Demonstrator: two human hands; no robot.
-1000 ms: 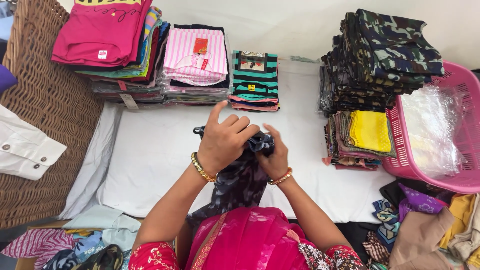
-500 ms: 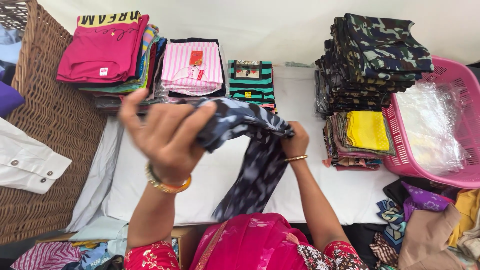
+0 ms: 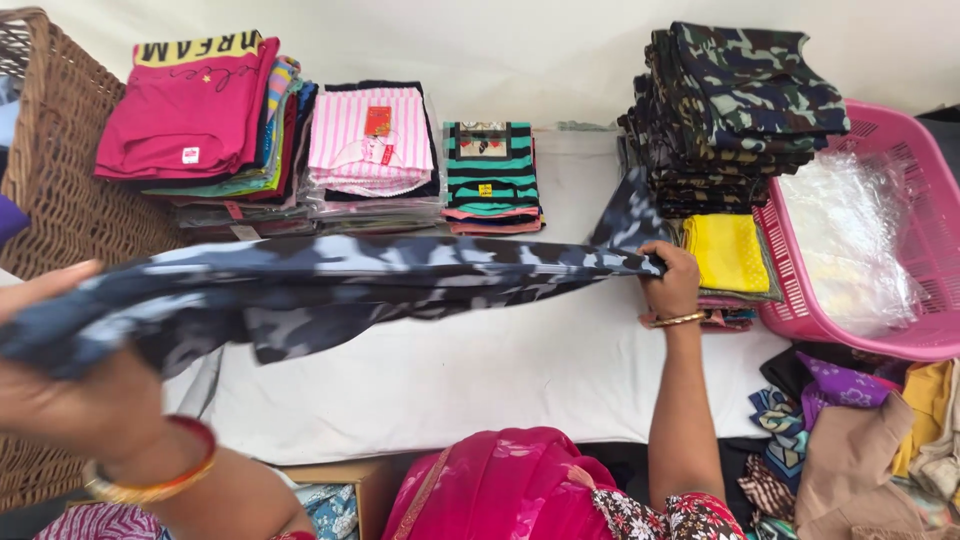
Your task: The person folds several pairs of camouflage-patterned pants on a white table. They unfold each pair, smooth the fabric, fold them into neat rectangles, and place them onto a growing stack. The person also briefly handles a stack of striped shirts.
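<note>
A dark blue-grey camouflage garment (image 3: 380,275) is stretched wide across the white table (image 3: 480,385), held off its surface. My left hand (image 3: 70,395) grips one end at the near left, close to the camera, with an orange bangle on the wrist. My right hand (image 3: 670,280) pinches the other end at the right, beside a folded yellow cloth (image 3: 728,250). Part of the garment hangs down under the left half.
Folded clothes sit along the back: a pink stack (image 3: 195,115), a pink striped packet (image 3: 372,140), a green striped stack (image 3: 490,175), a tall camouflage stack (image 3: 735,110). A wicker basket (image 3: 55,160) stands left, a pink plastic basket (image 3: 905,175) right, loose fabrics (image 3: 860,430) below it.
The garment went from bunched in both hands to fully spread. My left hand swung out to the near left and my right hand moved out to the right.
</note>
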